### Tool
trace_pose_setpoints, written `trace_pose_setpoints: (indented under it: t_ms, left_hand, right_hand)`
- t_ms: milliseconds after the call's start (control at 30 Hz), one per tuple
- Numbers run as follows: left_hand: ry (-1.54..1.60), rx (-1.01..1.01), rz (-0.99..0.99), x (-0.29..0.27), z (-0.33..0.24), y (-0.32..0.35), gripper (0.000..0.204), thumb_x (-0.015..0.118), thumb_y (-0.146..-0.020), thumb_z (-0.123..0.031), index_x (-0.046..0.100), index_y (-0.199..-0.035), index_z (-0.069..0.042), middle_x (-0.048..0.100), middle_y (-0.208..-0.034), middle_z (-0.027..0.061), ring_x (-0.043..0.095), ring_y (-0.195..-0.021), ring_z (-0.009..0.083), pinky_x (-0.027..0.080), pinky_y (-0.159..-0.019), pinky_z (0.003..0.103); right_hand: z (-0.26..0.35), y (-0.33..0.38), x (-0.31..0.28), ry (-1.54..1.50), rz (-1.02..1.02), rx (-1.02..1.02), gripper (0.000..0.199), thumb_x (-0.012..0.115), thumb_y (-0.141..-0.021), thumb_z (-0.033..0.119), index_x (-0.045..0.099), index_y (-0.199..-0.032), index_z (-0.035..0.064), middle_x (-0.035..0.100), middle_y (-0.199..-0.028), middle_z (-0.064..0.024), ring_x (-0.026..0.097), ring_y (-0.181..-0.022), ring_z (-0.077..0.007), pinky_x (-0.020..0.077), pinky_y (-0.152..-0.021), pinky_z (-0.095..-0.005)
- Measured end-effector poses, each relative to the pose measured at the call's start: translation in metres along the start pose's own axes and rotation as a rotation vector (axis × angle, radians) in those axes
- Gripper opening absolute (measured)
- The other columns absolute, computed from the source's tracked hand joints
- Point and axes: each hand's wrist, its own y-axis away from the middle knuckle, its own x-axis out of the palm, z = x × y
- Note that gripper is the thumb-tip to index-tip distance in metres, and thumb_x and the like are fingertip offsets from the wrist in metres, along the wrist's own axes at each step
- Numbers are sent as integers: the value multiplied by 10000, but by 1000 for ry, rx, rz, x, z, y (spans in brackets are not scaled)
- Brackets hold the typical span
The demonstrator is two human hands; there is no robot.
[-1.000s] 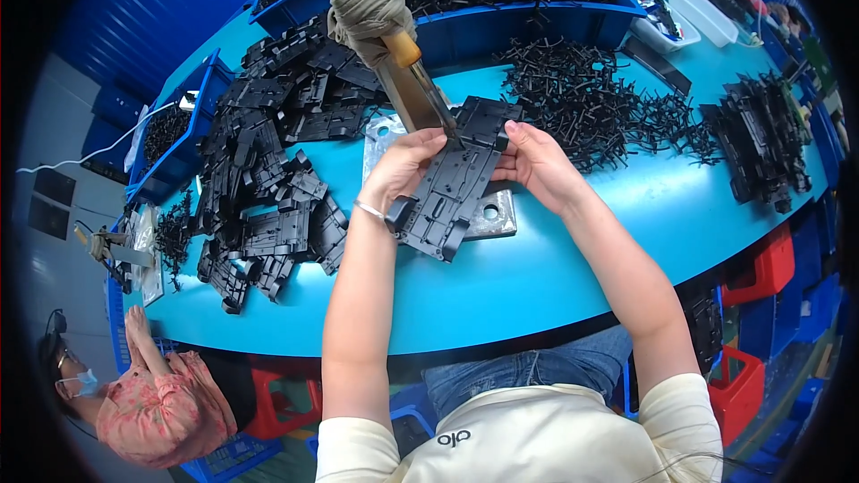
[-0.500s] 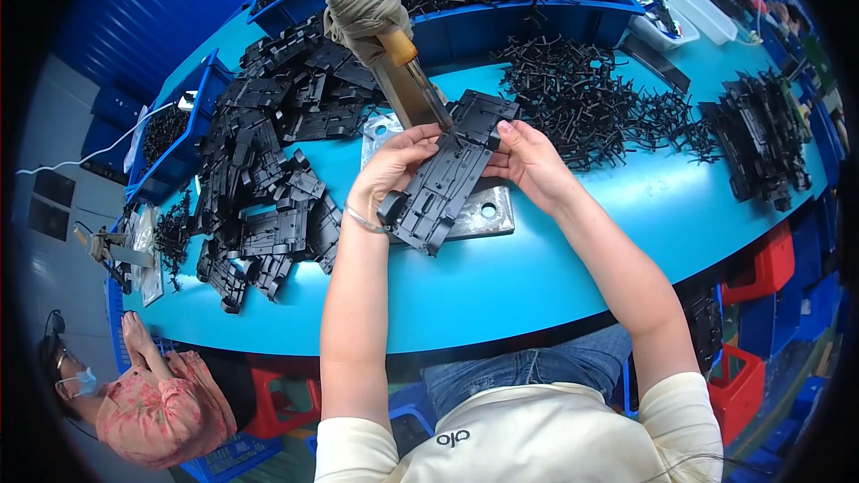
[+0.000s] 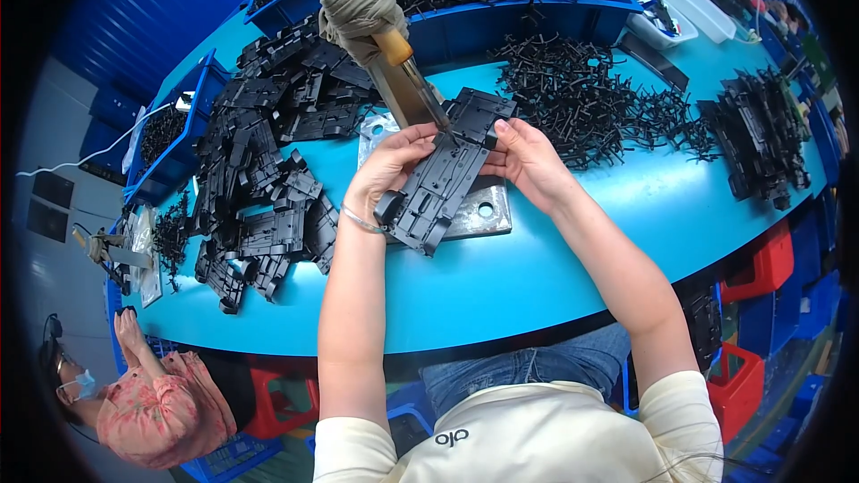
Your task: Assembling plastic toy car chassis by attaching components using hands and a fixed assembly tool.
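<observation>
A long black plastic chassis-like part (image 3: 438, 190), with cut-outs and rounded end pieces, slants between my two hands. My left hand (image 3: 394, 164) grips its left edge, thumb and fingers closed. On the far right side, my right hand (image 3: 526, 161) pinches the part with the thumb on top. The part's upper portion lies against the lower end of an upright metal tool (image 3: 404, 94) with a cloth-wrapped handle (image 3: 362, 2). Beneath the part is a steel plate with holes (image 3: 490, 213), partly covered. Whether the tool's tip touches the part I cannot tell.
Similar black parts are heaped (image 3: 259, 152) on the left, and more stand stacked (image 3: 761, 139) at right. Small black pieces (image 3: 573, 103) lie loose beyond my right hand. A blue bin (image 3: 528, 27) is at the back. Another person (image 3: 170, 402) sits at the left.
My hands and the black part keep nearly the same place, with only a slight shift of the whole view. The other person's hands at the left have moved a little.
</observation>
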Motion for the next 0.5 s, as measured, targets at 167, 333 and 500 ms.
trace_pose_setpoints:
  t_ms: [167,333,500]
  left_hand:
    - [-28,1,5,0,0,0,251,470,-731,-4,440,-979,15,523,-907,83,509,-823,138,407,-735,216]
    - [-3,0,14,0,0,0,258,468,-733,-7,431,-987,18,521,-908,83,506,-824,136,404,-738,214]
    - [-11,3,11,0,0,0,257,469,-734,-10,429,-986,19,520,-902,80,508,-817,132,406,-733,215]
  right_hand:
    - [0,2,2,0,-3,-9,335,426,-811,278,361,-978,-5,498,-905,-108,519,-804,-186,434,-696,-313]
    - [1,1,0,10,7,-8,339,430,-808,279,357,-982,-2,494,-913,-107,519,-802,-187,433,-697,-315]
    - [-1,-1,0,3,-9,-7,355,439,-804,285,347,-990,-3,483,-930,-106,517,-805,-190,429,-698,-315]
